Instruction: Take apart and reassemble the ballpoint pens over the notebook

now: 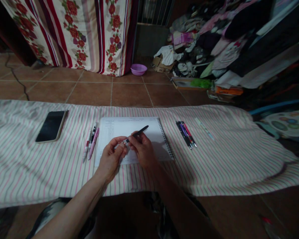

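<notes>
Above an open spiral notebook point(137, 122), my two hands meet around a black pen point(141, 130). My right hand point(143, 149) is closed on the pen's dark barrel, which tilts up to the right. The fingertips of my left hand point(112, 156) pinch its lighter, silvery lower end; whether that end is a separate piece cannot be made out. Left of the notebook lie several pens, one of them a pink pen point(93, 144). To its right are a few more, among them a purple pen point(184, 132), and a pale patterned stick-like item point(204, 128) beyond them.
A striped cloth point(229, 159) covers the low table. On its left lies a smartphone point(51, 126). Past the far edge are a tiled floor point(89, 91), a purple basin point(139, 69), a floral curtain point(89, 36) and a heap of clothes point(204, 43).
</notes>
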The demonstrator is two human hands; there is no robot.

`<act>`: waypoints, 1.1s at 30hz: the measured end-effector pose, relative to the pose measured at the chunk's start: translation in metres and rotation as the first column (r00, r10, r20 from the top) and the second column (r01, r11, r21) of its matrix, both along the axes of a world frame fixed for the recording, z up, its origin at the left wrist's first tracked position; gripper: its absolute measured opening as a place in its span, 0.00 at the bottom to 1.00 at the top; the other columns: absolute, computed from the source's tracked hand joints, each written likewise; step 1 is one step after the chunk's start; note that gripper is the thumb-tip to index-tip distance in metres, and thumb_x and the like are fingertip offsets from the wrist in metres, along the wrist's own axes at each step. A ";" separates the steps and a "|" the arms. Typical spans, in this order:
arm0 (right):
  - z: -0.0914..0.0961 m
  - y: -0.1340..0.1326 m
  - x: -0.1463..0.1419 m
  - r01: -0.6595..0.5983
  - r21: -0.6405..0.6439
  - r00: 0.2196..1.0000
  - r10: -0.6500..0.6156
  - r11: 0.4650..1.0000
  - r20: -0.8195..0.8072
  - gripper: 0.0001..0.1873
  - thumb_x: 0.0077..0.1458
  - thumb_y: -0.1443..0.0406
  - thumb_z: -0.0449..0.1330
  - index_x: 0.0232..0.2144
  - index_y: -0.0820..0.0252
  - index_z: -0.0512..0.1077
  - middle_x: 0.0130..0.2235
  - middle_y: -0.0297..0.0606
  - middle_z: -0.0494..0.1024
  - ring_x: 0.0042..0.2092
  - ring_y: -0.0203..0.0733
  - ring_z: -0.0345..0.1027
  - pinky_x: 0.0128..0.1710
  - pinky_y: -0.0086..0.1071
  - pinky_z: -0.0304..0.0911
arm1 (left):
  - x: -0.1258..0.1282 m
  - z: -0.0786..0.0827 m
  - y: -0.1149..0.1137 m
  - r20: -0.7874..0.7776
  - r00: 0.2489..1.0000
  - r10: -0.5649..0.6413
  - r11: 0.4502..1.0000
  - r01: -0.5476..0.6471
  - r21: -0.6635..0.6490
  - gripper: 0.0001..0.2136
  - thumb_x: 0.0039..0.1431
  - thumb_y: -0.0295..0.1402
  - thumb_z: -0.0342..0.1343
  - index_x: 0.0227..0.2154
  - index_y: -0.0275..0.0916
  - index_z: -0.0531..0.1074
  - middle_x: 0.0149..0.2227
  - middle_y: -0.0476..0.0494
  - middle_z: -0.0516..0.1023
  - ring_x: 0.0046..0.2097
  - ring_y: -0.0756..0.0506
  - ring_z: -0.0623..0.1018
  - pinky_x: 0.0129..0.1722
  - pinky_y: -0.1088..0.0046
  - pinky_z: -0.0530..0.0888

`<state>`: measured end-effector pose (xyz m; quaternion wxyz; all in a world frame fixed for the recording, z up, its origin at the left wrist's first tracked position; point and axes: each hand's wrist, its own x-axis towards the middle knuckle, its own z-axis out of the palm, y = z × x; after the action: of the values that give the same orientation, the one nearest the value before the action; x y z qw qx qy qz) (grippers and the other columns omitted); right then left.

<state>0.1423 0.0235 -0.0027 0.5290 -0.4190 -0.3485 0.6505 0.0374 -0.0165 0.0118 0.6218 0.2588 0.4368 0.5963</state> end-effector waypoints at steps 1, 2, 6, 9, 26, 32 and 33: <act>0.000 0.000 0.000 0.003 -0.002 1.000 -0.003 1.000 -0.005 0.13 0.38 0.63 0.66 0.28 0.58 0.67 0.19 0.25 0.70 0.20 0.28 0.61 0.19 0.23 0.56 | 0.000 0.000 0.000 0.002 1.000 -0.003 1.000 0.003 -0.006 0.10 0.48 0.29 0.59 0.35 0.33 0.71 0.24 0.49 0.71 0.24 0.56 0.67 0.25 0.81 0.63; 0.000 0.000 -0.001 0.000 0.002 1.000 0.000 1.000 -0.002 0.14 0.37 0.63 0.66 0.28 0.58 0.67 0.19 0.25 0.70 0.20 0.28 0.61 0.19 0.23 0.56 | 0.001 -0.001 0.000 0.007 1.000 -0.006 1.000 0.006 -0.014 0.10 0.47 0.30 0.59 0.35 0.33 0.71 0.25 0.49 0.72 0.25 0.55 0.68 0.26 0.81 0.64; 0.002 -0.002 -0.001 -0.027 0.025 0.997 0.025 0.999 0.077 0.12 0.38 0.61 0.65 0.24 0.60 0.67 0.17 0.27 0.70 0.18 0.28 0.60 0.18 0.24 0.56 | 0.002 -0.002 0.000 0.039 0.999 -0.010 0.999 0.011 -0.034 0.11 0.46 0.31 0.60 0.34 0.32 0.71 0.25 0.47 0.73 0.28 0.54 0.70 0.29 0.81 0.66; 0.004 -0.003 -0.001 -0.031 0.030 0.993 0.027 0.999 0.116 0.12 0.38 0.61 0.65 0.23 0.60 0.67 0.17 0.27 0.70 0.18 0.28 0.60 0.19 0.24 0.56 | 0.003 -0.001 -0.001 0.057 0.998 0.003 0.999 -0.001 -0.040 0.12 0.45 0.31 0.61 0.33 0.33 0.70 0.25 0.48 0.73 0.28 0.54 0.71 0.29 0.81 0.66; 0.009 -0.008 -0.003 0.040 0.056 0.969 -0.052 0.998 0.243 0.10 0.41 0.61 0.63 0.25 0.61 0.69 0.18 0.26 0.67 0.20 0.28 0.57 0.21 0.24 0.55 | 0.005 -0.003 -0.002 -0.080 0.996 0.040 0.998 -0.036 0.052 0.11 0.49 0.32 0.58 0.35 0.36 0.67 0.23 0.52 0.68 0.25 0.55 0.67 0.24 0.81 0.63; 0.004 -0.009 -0.010 0.108 0.059 0.962 -0.120 0.992 0.247 0.11 0.41 0.59 0.63 0.23 0.61 0.68 0.17 0.25 0.64 0.20 0.29 0.55 0.21 0.25 0.53 | 0.007 -0.005 -0.002 -0.284 0.957 0.057 0.995 -0.032 0.091 0.09 0.52 0.33 0.53 0.37 0.37 0.65 0.19 0.55 0.64 0.21 0.55 0.63 0.20 0.80 0.60; 0.003 -0.009 -0.011 0.111 0.064 0.962 -0.123 0.992 0.243 0.11 0.42 0.59 0.62 0.23 0.61 0.67 0.17 0.26 0.64 0.20 0.29 0.55 0.21 0.25 0.53 | 0.007 -0.005 -0.002 -0.325 0.943 0.066 0.994 -0.033 0.104 0.09 0.53 0.33 0.52 0.37 0.36 0.65 0.19 0.55 0.65 0.21 0.55 0.63 0.21 0.79 0.61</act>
<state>0.1312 0.0141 -0.0002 0.5295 -0.5031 -0.4020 0.5522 0.0446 -0.0182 0.0065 0.5121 0.3731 0.5112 0.5808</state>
